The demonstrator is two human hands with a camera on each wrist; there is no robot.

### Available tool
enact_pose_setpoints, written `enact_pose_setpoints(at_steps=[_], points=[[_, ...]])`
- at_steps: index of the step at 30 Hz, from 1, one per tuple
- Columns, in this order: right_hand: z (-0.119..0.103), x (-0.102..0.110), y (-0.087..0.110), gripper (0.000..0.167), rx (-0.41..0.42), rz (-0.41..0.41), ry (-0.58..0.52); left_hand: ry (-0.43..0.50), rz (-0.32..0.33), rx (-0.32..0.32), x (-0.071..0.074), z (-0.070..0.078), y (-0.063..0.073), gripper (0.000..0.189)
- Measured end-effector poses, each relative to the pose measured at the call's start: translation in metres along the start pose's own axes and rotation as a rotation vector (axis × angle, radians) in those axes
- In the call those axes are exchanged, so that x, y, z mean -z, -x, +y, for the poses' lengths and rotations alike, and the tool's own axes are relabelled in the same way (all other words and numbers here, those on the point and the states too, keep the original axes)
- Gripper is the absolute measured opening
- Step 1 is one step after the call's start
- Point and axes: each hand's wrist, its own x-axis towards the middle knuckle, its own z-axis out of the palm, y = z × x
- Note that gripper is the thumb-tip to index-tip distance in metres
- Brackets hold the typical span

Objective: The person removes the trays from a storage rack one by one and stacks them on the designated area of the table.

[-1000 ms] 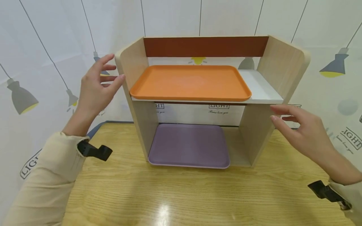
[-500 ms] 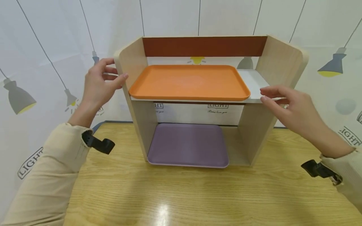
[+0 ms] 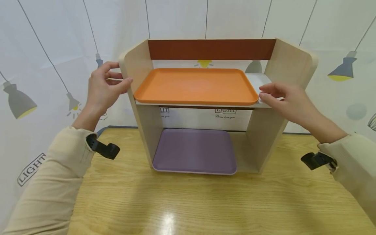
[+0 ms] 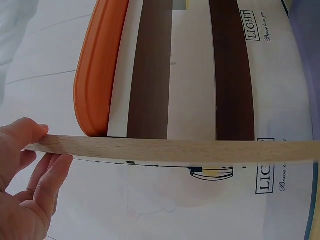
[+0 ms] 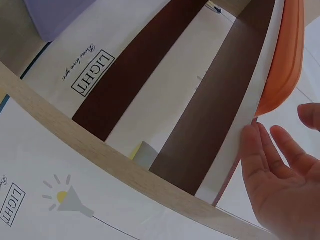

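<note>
A two-level wooden shelf stands on the table, with pale side panels. On its white upper board lies an orange tray, its front rim at the board's front edge. A purple tray sits on the lower level. My left hand holds the front edge of the left side panel, thumb on the inner side and fingers on the outer side. My right hand is at the orange tray's right front corner. In the right wrist view its fingertips meet the white board's edge, thumb held apart.
The yellow wood-grain table extends in front of the shelf. A reddish-brown rail crosses the shelf's top back. Behind hangs a white cloth with printed lamps. Black wrist mounts sit on both cuffs.
My right hand has moved left from beside the shelf to the orange tray's right front corner. The left hand has shifted slightly right onto the side panel. Both trays stay in place.
</note>
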Motion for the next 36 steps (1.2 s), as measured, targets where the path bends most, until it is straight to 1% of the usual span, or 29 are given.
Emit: enact_pose_setpoints(at_steps=[3,5,10,13,16,19,23,32,36], points=[[0.003,0.002,-0.008,0.034,-0.043,-0.070,-0.019,0.015,0.001,0.004,0.000,0.000,0.000,0.046],[0.004,0.004,-0.014,0.036,-0.074,-0.110,-0.051,0.017,0.001,0.007,0.000,0.000,0.000,0.046],[0.003,0.006,-0.027,0.038,-0.122,-0.162,-0.052,0.007,0.009,0.010,0.000,0.001,0.000,0.047],[0.003,0.007,-0.033,0.042,-0.176,-0.214,-0.050,-0.003,0.012,0.014,0.000,0.001,0.000,0.047],[0.002,0.006,-0.038,0.048,-0.245,-0.260,-0.091,-0.004,0.014,0.021,-0.001,0.001,0.000,0.047],[0.002,0.005,-0.041,0.050,-0.288,-0.278,-0.144,0.004,0.017,0.025,-0.001,0.001,0.000,0.047],[0.002,0.003,-0.042,0.050,-0.319,-0.282,-0.196,0.013,0.020,0.028,-0.002,0.001,0.000,0.047],[0.000,0.005,-0.042,0.044,-0.360,-0.294,-0.187,0.043,0.015,0.021,-0.005,0.002,-0.001,0.046],[0.001,0.006,-0.039,0.046,-0.377,-0.307,-0.204,0.054,0.016,0.015,-0.006,0.001,-0.002,0.046]])
